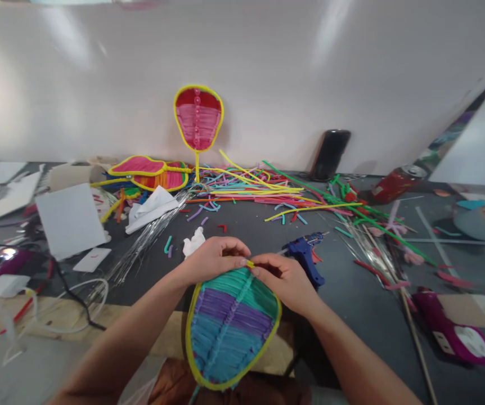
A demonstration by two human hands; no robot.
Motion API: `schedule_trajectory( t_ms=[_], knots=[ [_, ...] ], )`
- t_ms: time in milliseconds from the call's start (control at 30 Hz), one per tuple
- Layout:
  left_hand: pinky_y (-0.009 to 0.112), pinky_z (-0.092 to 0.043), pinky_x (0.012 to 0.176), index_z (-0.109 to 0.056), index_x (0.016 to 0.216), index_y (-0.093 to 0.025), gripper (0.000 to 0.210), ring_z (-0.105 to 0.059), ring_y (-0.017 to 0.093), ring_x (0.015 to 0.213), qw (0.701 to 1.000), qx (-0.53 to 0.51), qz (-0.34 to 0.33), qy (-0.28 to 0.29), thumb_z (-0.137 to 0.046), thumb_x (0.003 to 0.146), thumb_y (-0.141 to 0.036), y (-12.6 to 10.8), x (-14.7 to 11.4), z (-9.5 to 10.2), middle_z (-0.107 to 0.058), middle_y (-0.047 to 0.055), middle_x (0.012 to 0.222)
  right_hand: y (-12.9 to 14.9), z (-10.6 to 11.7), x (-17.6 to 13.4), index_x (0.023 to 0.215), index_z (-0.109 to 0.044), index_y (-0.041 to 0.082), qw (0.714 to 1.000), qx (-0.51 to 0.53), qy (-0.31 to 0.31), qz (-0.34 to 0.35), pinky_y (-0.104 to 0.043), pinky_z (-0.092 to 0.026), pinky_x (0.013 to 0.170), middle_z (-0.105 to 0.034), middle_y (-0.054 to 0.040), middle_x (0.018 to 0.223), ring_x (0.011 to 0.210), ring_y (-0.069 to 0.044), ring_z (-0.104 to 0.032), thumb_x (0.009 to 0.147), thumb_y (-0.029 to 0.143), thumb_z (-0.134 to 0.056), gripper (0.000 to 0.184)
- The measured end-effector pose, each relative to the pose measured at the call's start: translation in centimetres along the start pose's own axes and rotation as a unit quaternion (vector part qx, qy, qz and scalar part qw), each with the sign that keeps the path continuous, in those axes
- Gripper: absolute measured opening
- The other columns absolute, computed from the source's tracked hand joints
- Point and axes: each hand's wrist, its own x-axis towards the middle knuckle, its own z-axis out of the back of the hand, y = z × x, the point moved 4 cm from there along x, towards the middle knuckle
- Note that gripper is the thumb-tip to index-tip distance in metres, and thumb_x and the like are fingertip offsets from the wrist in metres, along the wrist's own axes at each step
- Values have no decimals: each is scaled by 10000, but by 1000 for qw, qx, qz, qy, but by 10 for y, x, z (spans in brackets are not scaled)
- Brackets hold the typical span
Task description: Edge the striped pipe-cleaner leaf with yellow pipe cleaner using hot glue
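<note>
A fan [236,315] made of pipe cleaners, banded green, purple and blue with a yellow edge, is tilted in front of me near the table's front edge. At its far end, my left hand [217,256] and my right hand [284,275] pinch a yellow pipe cleaner [250,263] along the rim, fingertips almost meeting. Parts of the rim are hidden under the fingers. Just beyond my right hand lies a blue glue gun [304,253]. A crumpled white tissue [194,242] is behind my left hand.
Loose pipe cleaners [255,188] are heaped along the wall, beside a standing pink fan [198,118]. A phone [330,154] leans at the back, and a red can [398,183] stands right of it. Bare wires [145,239] and a white cable [103,292] lie left.
</note>
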Motion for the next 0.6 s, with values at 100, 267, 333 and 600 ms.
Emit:
schedule_trajectory(
  t_ms=[100, 267, 333, 600],
  knots=[
    [216, -452, 613, -688, 874, -146, 184, -615, 141, 694, 999, -20, 39, 24, -642, 758, -280, 3, 1, 0, -692, 16, 768, 0, 4, 2, 1010, -708, 213, 999, -35, 13, 3, -282, -558, 724, -754, -36, 929, 829, -184, -705, 856, 327, -596, 222],
    [219, -452, 649, -691, 869, -132, 200, -612, 143, 717, 997, -33, 72, 16, -641, 746, -281, 9, 2, 6, -697, 19, 781, 4, 48, 0, 1100, -649, 185, 955, -283, -87, 28, -348, -532, 787, -728, -81, 971, 870, -219, -682, 909, 345, -505, 287],
    [222, -453, 655, -699, 883, -137, 217, -616, 149, 730, 996, -26, 80, 9, -642, 748, -298, 13, 1, 10, -703, 22, 798, 2, 69, -2, 1083, -626, 162, 905, -409, -121, 9, -397, -516, 787, -709, -97, 911, 855, -260, -664, 887, 351, -537, 287],
    [215, -456, 657, -706, 885, -152, 240, -613, 142, 730, 991, -80, 110, -6, -683, 727, -332, 27, -7, 14, -703, 15, 799, -20, 88, -4, 1261, -473, 111, 793, -587, -80, -143, -379, -478, 762, -652, -172, 1039, 939, -329, -652, 773, 378, -707, 604]
  ],
)
